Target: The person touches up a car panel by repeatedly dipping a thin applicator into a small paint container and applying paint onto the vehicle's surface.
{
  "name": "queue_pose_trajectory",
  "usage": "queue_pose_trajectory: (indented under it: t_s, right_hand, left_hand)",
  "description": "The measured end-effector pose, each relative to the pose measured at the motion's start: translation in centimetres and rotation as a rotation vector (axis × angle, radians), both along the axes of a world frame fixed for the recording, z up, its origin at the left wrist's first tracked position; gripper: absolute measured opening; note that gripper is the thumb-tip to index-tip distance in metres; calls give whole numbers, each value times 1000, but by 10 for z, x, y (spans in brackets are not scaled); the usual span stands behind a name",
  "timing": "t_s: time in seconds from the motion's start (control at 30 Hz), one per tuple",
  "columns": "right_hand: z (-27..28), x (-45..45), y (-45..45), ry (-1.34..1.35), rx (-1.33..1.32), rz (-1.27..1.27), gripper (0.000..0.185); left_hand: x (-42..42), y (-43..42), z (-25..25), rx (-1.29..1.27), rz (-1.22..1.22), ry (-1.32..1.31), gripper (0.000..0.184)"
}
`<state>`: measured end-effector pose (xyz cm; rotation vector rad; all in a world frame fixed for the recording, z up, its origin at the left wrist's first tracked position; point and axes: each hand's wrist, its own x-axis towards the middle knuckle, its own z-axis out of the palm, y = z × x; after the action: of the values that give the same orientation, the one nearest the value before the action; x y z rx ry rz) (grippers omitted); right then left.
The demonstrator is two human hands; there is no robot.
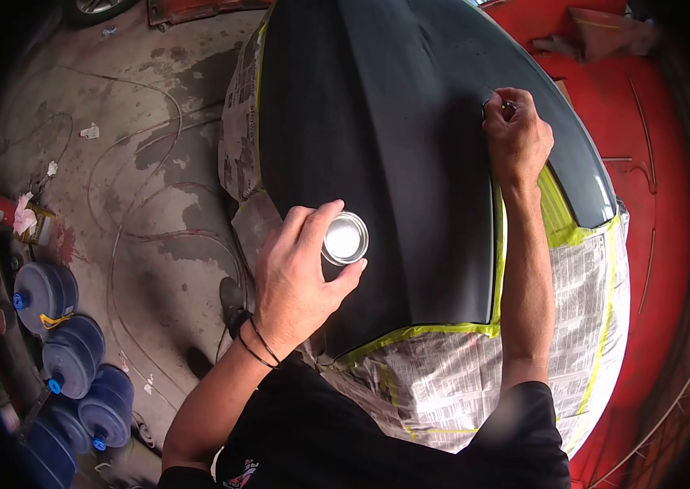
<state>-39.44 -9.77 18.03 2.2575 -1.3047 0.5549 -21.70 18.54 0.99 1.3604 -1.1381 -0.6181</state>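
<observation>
My left hand grips a small round metal can with something white inside, held above a dark grey car hood. Farther up and to the right, my right hand is closed in a pinch near the hood's right part. A small dark object shows at its fingertips, too small to make out. Yellow-green tape runs along the hood's lower edge, and printed masking paper covers the parts nearest me.
Several blue water jugs lie at the lower left. A thin hose loops over the concrete floor. On the right is a red surface. A wheel shows at the top left.
</observation>
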Motion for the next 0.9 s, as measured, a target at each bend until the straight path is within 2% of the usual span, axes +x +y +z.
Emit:
queue_pose_trajectory:
  t_s: [0.57, 0.77, 0.87, 0.9]
  right_hand:
    - [2, 4, 4, -27, 34, -32, 24]
    - [1, 4, 11, -227, 10, 1, 23]
    - [14, 9, 41, -456, 102, -36, 24]
    - [16, 8, 54, -455, 130, -36, 24]
  left_hand:
    - [3, 1, -2, -18, 8, 12, 73]
    - [4, 1, -1, -32, 8, 15, 72]
    - [5, 0, 3, -22, 5, 14, 71]
    - [5, 0, 5, -16, 3, 12, 71]
